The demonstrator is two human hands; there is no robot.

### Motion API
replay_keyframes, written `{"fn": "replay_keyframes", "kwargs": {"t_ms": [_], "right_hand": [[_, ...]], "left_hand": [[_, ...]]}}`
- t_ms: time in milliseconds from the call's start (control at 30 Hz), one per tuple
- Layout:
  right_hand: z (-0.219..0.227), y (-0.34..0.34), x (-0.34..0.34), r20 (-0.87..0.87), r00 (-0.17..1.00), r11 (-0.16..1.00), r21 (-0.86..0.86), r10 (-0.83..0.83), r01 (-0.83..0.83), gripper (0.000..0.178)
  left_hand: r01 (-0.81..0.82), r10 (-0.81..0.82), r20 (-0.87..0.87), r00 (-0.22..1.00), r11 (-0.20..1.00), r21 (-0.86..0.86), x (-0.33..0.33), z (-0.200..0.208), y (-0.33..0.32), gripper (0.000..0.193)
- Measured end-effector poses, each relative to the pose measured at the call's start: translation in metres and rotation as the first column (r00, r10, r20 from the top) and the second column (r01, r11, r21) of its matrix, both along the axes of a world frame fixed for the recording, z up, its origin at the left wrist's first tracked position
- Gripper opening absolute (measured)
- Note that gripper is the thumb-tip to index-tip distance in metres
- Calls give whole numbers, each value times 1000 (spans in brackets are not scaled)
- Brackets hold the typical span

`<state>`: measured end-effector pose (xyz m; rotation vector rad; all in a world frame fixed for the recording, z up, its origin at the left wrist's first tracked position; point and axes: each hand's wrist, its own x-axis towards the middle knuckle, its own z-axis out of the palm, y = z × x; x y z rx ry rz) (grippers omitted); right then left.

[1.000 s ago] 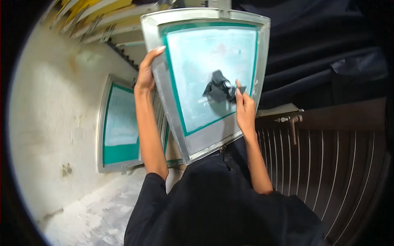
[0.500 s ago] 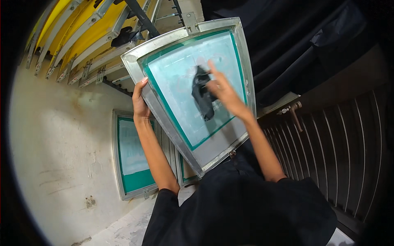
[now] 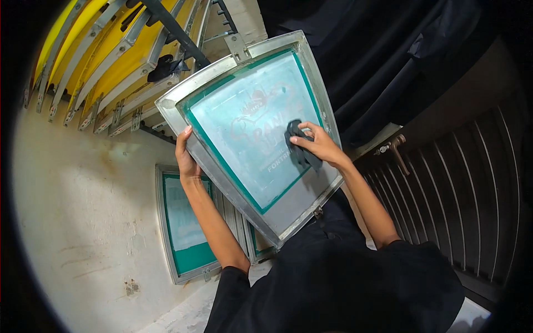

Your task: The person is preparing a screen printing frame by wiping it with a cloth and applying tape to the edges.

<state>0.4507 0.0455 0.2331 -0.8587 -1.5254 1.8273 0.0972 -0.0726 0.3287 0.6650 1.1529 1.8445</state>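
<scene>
A screen-printing frame [image 3: 219,123] with a metal rim, a green border and a pale blue mesh tilts in front of me. Faint lettering and a drawn design show on its mesh. My left hand [image 3: 187,157] grips the frame's left side, thumb on the front of the rim and the other fingers hidden behind. In my right hand [image 3: 322,145], pinched between thumb and fingers, is a black cloth [image 3: 302,150]. It rests against the right part of the mesh, partly covering the lettering. The frame's lower corner is close to my body.
Several yellow-meshed frames [image 3: 108,55] hang in a rack at upper left. Another green-edged frame [image 3: 191,250] leans against the pale wall [image 3: 83,194]. At right are a tap [image 3: 397,152] and a dark ribbed panel [image 3: 444,205]; black sheeting [image 3: 366,66] hangs behind.
My right hand and the cloth have moved down and to the right over the mesh, uncovering more of the design. The left hand keeps its hold on the frame.
</scene>
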Motion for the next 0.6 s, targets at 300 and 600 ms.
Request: {"fn": "replay_keyframes", "kwargs": {"t_ms": [300,600], "right_hand": [[-14,-44,25,492,838,802,586,-236,-118,35],[44,-28,30,-70,962,962,59,-264,268,27]], "left_hand": [[68,-68,-6,998,998,-15,8,11,-15,37],[63,-63,6,998,998,6,3,11,-12,34]]}}
